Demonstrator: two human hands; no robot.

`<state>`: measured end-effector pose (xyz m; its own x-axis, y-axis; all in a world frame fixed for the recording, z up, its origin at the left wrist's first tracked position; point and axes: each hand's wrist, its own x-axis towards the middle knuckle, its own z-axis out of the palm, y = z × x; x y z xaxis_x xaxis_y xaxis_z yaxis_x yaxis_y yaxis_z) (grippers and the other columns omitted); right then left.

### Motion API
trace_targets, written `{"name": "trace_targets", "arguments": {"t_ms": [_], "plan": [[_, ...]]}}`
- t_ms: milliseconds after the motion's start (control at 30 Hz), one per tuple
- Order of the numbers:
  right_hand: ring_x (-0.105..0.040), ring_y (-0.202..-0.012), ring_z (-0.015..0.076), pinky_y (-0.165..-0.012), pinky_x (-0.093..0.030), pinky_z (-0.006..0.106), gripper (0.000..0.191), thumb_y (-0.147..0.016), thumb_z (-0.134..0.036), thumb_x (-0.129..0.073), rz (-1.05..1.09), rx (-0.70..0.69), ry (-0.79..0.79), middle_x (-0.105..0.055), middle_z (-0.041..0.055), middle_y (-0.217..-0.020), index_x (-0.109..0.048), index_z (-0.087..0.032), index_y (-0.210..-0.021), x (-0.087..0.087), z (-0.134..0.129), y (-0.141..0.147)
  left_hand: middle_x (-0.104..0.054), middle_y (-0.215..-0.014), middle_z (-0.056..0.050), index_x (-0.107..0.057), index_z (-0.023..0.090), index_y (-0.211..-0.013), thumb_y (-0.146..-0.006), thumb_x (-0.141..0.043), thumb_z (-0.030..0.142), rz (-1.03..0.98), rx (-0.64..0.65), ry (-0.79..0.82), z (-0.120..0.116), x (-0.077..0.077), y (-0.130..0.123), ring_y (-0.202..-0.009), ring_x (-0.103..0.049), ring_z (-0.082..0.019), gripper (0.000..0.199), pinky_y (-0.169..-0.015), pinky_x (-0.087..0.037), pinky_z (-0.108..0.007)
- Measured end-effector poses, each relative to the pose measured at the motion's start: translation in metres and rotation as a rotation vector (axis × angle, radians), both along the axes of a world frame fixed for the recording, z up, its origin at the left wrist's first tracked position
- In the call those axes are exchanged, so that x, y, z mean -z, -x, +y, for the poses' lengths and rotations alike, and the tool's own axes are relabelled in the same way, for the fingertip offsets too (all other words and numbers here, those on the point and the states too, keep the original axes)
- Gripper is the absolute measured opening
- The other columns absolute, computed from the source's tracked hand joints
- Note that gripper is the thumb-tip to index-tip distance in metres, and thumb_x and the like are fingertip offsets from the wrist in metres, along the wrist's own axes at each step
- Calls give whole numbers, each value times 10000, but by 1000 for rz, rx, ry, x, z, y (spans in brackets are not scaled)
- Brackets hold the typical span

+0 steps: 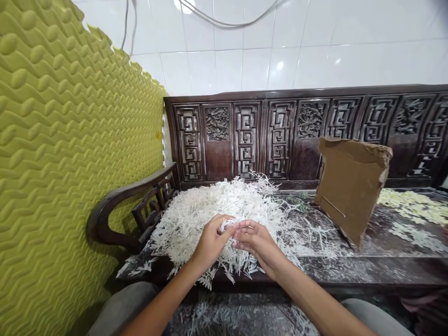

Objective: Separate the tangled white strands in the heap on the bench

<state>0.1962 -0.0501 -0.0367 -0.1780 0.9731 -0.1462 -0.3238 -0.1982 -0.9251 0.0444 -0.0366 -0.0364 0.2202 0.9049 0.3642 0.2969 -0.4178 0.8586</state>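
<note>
A large heap of white, thin-leaved artificial sprigs (196,210) lies on a dark carved wooden bench (350,270). Just above the heap's front part, my left hand (214,238) is closed, with a small white sprig (226,225) pinched between thumb and fingers. My right hand (258,241) meets it from the other side, its fingertips closed at the same sprig beside my left thumb. Part of the sprig is hidden behind the fingers. The heap spreads behind and below both hands, and some sprigs hang over the bench's front edge.
A brown cardboard piece (353,186) stands upright to the right. Beyond it lie pale yellow pieces (416,205) and flat whitish-green ones (418,237). A yellow-green foam mat (80,154) rises on the left beside the curved armrest (101,214). White scraps litter the dark surface below.
</note>
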Motion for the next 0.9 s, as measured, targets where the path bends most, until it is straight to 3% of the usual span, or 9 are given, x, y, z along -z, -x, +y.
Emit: {"name": "trace_targets", "arguments": {"t_ms": [67, 200, 367, 500, 733, 900], "plan": [[-607, -739, 120, -719, -523, 246, 307, -654, -157, -777, -15, -20, 17, -662, 43, -842, -599, -130, -902, -2, 0, 0, -634, -981, -61, -657, 164, -976, -875, -547, 390, -13, 20, -4, 2, 0, 1, -946, -573, -195, 272, -749, -423, -248], [-586, -691, 73, -653, -489, 168, 227, -689, -162, -746, -66, -51, 51, -666, 47, -844, -648, -103, -886, -5, -1, 0, -603, -826, -40, -628, 145, -881, -879, -547, 371, -51, 27, 17, 4, 5, 1, -807, -547, -163, 240, -695, -401, -234], [-656, -727, 134, -630, -513, 210, 175, -754, -233, -692, -149, -106, 111, -680, 63, -828, -649, -123, -883, -2, -2, -1, -529, -731, -18, -579, 144, -775, -887, -530, 388, -20, -4, -14, -3, 8, -1, -720, -503, -137, 273, -638, -371, -224], [-682, -810, 190, -666, -533, 261, 322, -813, -422, -654, -218, -240, 100, -697, 112, -940, -644, -143, -972, -1, -3, -2, -547, -803, -33, -582, 139, -757, -862, -558, 432, -38, -51, 1, -7, 3, 1, -754, -522, -143, 313, -672, -396, -238], [-663, -621, 125, -566, -492, 213, 412, -805, -537, -618, -311, -349, -59, -706, 106, -902, -617, -129, -868, 8, 2, 1, -513, -680, -8, -519, 141, -709, -838, -580, 449, -96, -6, 88, -7, 1, 7, -648, -502, -125, 340, -608, -391, -231], [-649, -573, 160, -559, -485, 247, 404, -777, -543, -624, -425, -354, -256, -680, 54, -684, -575, -143, -758, 13, -2, 7, -514, -648, -4, -509, 139, -696, -841, -564, 409, -101, 13, 125, -3, 9, 9, -618, -477, -117, 312, -580, -366, -226]]}}
